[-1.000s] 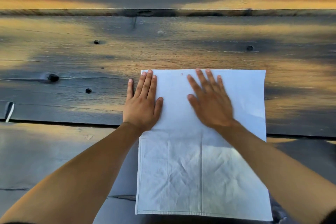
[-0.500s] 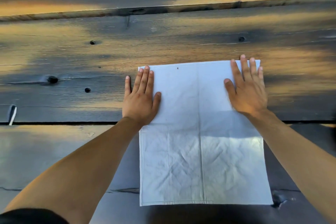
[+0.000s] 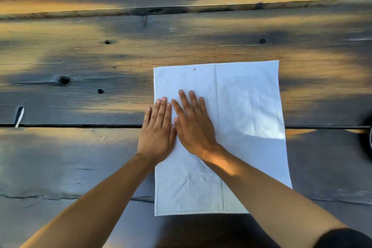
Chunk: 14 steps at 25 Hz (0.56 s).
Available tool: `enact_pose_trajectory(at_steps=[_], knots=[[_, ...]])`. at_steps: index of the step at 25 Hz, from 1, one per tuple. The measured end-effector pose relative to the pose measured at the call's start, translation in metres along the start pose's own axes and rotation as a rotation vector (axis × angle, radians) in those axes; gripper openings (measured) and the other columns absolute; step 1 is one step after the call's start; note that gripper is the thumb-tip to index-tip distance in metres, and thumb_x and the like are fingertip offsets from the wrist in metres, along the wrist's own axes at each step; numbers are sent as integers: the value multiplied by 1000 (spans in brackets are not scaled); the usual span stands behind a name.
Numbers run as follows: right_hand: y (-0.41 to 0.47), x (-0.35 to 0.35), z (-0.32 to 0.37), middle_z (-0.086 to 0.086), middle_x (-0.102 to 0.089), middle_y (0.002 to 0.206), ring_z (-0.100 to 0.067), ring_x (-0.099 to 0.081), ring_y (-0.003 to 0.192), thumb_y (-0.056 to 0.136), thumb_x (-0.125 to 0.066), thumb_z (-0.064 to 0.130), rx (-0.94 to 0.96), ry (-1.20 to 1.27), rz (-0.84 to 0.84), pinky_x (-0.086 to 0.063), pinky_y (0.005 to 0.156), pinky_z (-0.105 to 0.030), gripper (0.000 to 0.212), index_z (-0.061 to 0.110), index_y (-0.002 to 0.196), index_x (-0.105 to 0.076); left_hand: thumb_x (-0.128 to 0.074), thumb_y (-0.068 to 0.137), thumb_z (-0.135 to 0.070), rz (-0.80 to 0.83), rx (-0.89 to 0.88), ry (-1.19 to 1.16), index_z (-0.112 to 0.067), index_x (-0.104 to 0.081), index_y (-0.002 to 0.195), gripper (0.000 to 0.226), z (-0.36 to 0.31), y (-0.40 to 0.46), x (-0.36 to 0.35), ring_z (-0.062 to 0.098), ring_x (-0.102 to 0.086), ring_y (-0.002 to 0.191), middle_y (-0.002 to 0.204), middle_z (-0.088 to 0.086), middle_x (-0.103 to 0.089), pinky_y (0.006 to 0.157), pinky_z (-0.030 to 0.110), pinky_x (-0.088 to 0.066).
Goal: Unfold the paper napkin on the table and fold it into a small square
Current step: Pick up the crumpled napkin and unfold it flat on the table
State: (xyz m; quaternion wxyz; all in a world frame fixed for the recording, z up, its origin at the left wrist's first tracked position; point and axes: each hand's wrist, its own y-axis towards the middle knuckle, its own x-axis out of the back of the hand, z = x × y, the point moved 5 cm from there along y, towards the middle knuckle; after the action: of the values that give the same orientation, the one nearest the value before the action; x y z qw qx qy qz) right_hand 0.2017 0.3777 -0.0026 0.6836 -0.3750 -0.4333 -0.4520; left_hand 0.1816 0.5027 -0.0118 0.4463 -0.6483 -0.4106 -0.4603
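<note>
A white napkin (image 3: 245,110) lies flat on the dark wooden table (image 3: 80,157) as a tall rectangle, with a vertical crease down its middle and wrinkles in its near half. My left hand (image 3: 157,133) rests flat across the napkin's left edge, fingers together, partly on the wood. My right hand (image 3: 193,125) lies flat on the napkin right beside it, fingers slightly spread, touching the left hand. Neither hand grips anything. My right forearm covers part of the napkin's near right area.
The table is made of wide planks with dark knots (image 3: 64,79) and a gap (image 3: 70,126) between planks running left to right. A small white strip (image 3: 19,116) sticks out of that gap at far left. A dark round object (image 3: 367,139) shows at the right edge.
My right hand slid from the napkin's far right corner over to its left side, next to my left hand. My left hand moved nearer along the left edge.
</note>
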Motion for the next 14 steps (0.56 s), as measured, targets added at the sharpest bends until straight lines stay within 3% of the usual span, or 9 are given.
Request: enact_pose_trajectory(at_steps=[5,8,11,14], knots=[[-25,2,-44,-6,-14,168,-28,-8,156,103,-31,45,-2,-139,5,-13,123,-54,57,29,158,-25,-23,104,-39,18,16,17,-6,-6,159,67,0,0,-1,24,4,156,169,10,-1,126,51,-9],[-56,26,-113,-7,-16,168,-28,-11,155,103,-34,47,-150,-186,-94,-16,123,-54,58,29,158,-25,-24,103,-39,21,21,16,-7,-6,159,67,0,-1,-2,25,4,156,169,10,-1,126,52,-9],[-83,45,-180,-3,-6,170,-25,-3,156,102,-28,49,-329,-149,-32,-12,124,-54,60,31,159,-19,-23,104,-39,24,22,20,-7,-5,160,67,0,0,-2,24,5,156,169,9,0,126,52,-8],[-85,45,-191,-4,0,170,-26,4,156,103,-23,47,-382,-134,-3,-5,125,-55,60,30,160,-14,-24,103,-39,17,19,18,-8,-6,160,67,0,-1,-2,24,5,156,169,9,-1,126,52,-9]])
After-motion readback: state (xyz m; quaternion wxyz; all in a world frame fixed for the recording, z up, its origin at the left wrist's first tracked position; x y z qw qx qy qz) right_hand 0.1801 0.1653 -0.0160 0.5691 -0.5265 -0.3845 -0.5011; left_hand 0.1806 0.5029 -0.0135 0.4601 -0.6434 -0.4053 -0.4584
